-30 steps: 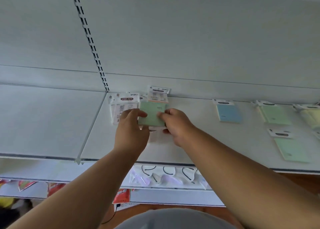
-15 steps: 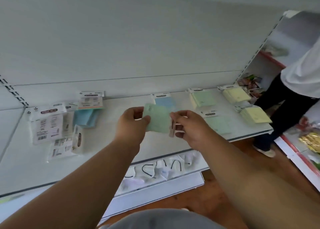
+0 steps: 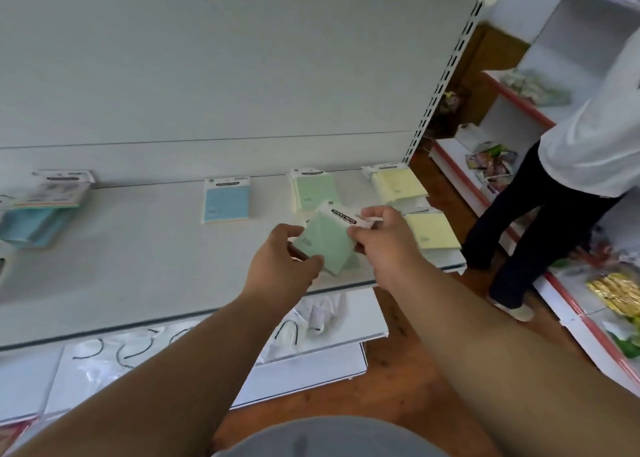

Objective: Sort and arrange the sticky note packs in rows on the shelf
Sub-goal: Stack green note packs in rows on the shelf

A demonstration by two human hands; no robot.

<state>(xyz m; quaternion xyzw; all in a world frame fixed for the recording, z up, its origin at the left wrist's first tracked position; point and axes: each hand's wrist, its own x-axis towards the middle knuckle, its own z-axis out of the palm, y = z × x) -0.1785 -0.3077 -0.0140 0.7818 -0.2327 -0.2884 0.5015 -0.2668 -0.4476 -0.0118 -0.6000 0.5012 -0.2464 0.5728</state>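
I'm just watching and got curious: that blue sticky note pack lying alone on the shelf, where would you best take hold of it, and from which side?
The blue sticky note pack lies flat on the shelf, its white header card toward the back wall and bare shelf on both sides. Probably best: come from the front, pinch the near bottom edge or the two long sides, then lift.

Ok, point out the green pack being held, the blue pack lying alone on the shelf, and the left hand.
green pack (image 3: 323, 240), head view, middle of its green face.
blue pack (image 3: 226, 203), head view, centre of the blue pad.
left hand (image 3: 277, 266), head view, back of the hand.
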